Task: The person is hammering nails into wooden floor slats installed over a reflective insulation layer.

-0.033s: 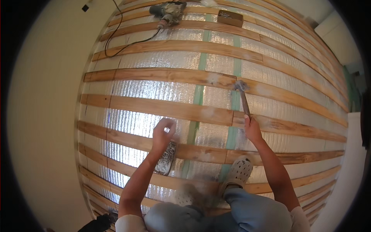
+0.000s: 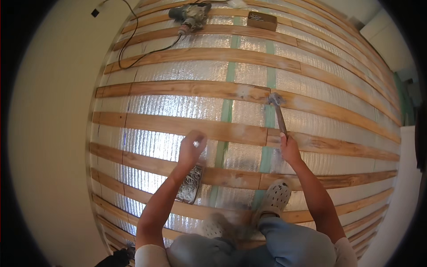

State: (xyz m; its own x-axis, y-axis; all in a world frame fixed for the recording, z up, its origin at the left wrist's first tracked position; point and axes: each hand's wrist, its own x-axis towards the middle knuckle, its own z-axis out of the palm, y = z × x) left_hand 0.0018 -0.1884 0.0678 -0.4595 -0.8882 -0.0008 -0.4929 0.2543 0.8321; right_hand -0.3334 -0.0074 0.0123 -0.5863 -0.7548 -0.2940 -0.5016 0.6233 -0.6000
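Hammer (image 2: 281, 120): axis approx fore-aft, head (image 2: 275, 99) fwd, slightly L.

Short off-white sleeves (image 2: 150, 256) end above the elbows; left hand (image 2: 191, 147) and right hand (image 2: 291, 150) are bare. Faded blue-grey trousers (image 2: 298, 242); pale perforated clogs (image 2: 277, 196) with rounded toes, the left one blurred.

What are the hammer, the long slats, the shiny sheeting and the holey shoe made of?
Hammer: probably a dull grey metal head; the brown handle may be wood, but detail is too small to tell.
Slats: wood, by the visible grain and dark streaks.
Sheeting: likely foil or metallised film, silvery with bright reflections.
Shoe: apparently moulded foam or plastic, pale and matte.
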